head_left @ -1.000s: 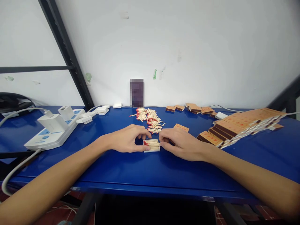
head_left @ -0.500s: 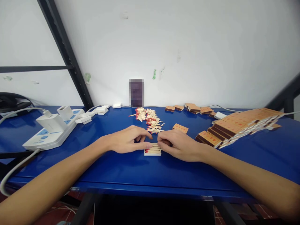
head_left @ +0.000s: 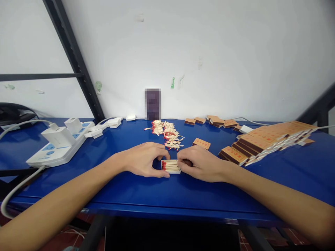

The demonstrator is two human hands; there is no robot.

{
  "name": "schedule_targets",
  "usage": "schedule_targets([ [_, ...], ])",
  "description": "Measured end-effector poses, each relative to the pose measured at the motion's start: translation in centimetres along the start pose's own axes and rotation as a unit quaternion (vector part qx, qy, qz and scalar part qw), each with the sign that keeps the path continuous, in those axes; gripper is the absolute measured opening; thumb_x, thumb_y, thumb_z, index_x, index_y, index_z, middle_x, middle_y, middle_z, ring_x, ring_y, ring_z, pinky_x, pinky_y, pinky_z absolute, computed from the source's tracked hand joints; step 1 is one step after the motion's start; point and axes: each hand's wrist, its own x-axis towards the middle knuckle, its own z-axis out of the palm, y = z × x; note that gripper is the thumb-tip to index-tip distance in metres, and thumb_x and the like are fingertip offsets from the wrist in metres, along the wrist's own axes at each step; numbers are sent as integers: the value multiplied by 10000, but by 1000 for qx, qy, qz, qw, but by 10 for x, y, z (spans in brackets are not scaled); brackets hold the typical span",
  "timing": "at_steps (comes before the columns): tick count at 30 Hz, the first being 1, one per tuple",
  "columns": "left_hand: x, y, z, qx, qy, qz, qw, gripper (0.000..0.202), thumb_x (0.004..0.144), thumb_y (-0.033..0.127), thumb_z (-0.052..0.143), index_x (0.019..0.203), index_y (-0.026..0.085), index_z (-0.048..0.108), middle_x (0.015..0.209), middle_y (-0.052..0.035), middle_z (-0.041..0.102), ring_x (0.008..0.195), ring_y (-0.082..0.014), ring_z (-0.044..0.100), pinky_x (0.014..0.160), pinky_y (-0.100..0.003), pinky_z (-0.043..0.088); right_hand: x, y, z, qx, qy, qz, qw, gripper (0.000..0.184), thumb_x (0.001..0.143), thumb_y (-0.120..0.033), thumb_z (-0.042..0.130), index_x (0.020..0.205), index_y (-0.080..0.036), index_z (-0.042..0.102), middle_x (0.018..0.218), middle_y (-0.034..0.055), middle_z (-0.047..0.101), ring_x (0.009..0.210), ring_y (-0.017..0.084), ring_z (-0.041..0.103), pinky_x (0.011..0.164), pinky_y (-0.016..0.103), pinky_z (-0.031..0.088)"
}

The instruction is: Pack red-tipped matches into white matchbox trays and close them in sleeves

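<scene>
A white matchbox tray (head_left: 171,172) lies on the blue table, filled with red-headed matches (head_left: 170,165) lying side by side, heads to the left. My left hand (head_left: 143,158) is around the tray's left end, thumb at the near side and index finger at the far side. At the right end, my right hand (head_left: 199,163) has its fingers curled and pressed together against the tray. Whatever lies between those fingers is hidden. Loose matches (head_left: 171,134) form a pile beyond the hands. One orange matchbox (head_left: 201,143) lies behind my right hand.
Stacked orange matchboxes (head_left: 261,141) stand at the right, with more matchboxes (head_left: 216,120) near the wall. White trays (head_left: 104,125) lie back left. A power strip (head_left: 60,146) with plugged-in chargers is at the left. A pixelated dark object (head_left: 153,104) leans on the wall.
My left thumb has moved from on top of the matches down to the tray's near side, uncovering the match heads. My right hand stays at the right end, shifted only slightly.
</scene>
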Motion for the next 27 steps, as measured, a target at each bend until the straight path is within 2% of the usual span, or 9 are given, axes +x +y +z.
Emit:
schedule_targets([
  [8,0,0,1,21,-2,-3,1000,435,814,566,619,1005,175,628,833,-19,579,760,-170,539,697,-280,392,2,0,3,-13,16,41,999,287,891,-262,469,624,-191,390,561,-43,452,523,96,361,531,263,214],
  [14,-1,1,2,27,7,4,1000,413,803,553,633,971,176,630,818,-15,570,745,-169,538,693,-277,390,2,-1,8,-18,37,42,998,315,882,-302,513,624,-194,366,551,-57,426,512,88,345,527,256,208],
  [22,0,1,2,33,7,14,999,399,818,553,616,923,169,619,829,-30,585,753,-178,543,701,-287,405,7,-13,10,14,113,50,992,321,873,-345,555,649,-199,377,612,-42,469,563,99,375,553,242,244],
  [27,1,2,3,21,9,14,1000,396,821,534,622,1000,181,637,845,-25,590,758,-170,550,721,-287,421,11,-16,14,21,103,68,992,374,832,-353,613,624,-199,345,587,-55,447,550,95,360,531,242,226],
])
